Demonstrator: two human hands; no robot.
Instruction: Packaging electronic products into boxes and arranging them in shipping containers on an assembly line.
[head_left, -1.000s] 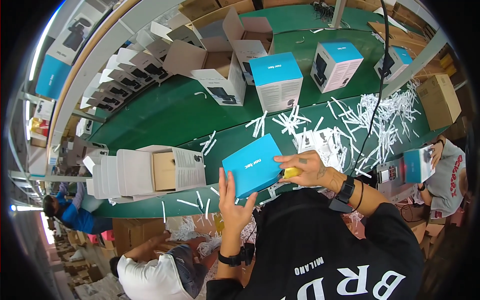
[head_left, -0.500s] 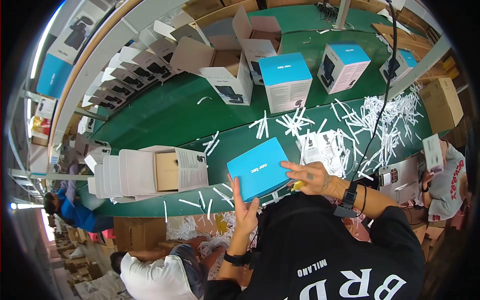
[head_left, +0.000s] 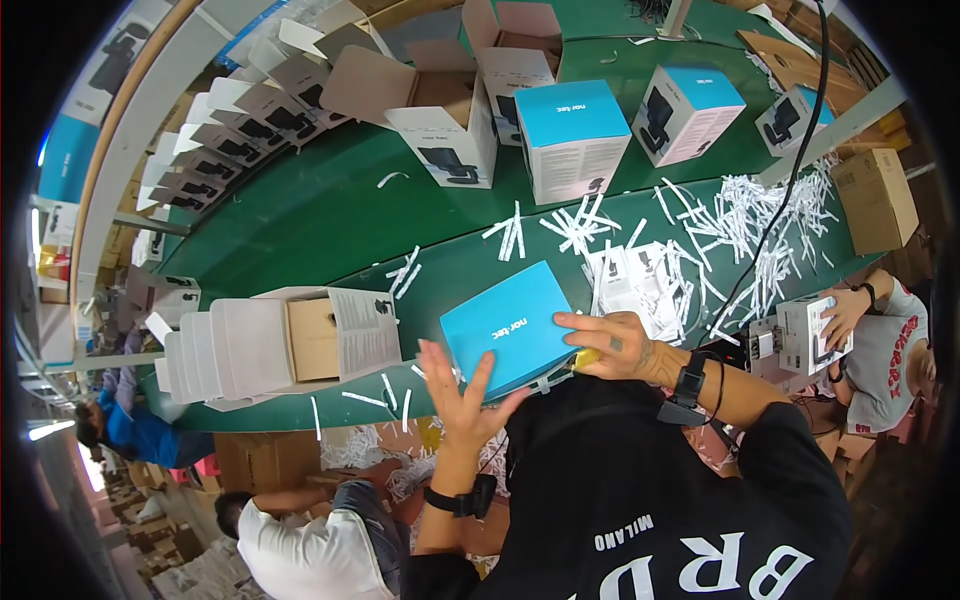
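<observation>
A closed carton with a blue top (head_left: 508,328) lies on the green bench in front of me. My left hand (head_left: 462,398) is open at its near left side, fingers spread, the index fingertip at the carton's edge. My right hand (head_left: 622,346) rests its outstretched fingers on the carton's right corner. Beneath them the same hand holds a small yellow thing (head_left: 586,358), mostly hidden, whose kind I cannot make out. A light strip shows along the carton's near side, by the right hand.
Nested open white cartons (head_left: 250,340) lie to the left. Paper strips (head_left: 775,235) and printed leaflets (head_left: 640,280) are to the right. Blue-topped cartons (head_left: 572,140) and an open carton (head_left: 445,140) stand behind. A black cable (head_left: 800,160) hangs at right. Co-workers sit at both sides.
My left hand has come away from the carton's side and spread its fingers. The right hand stays on the corner. At right, a co-worker's white box has come down to the bench.
</observation>
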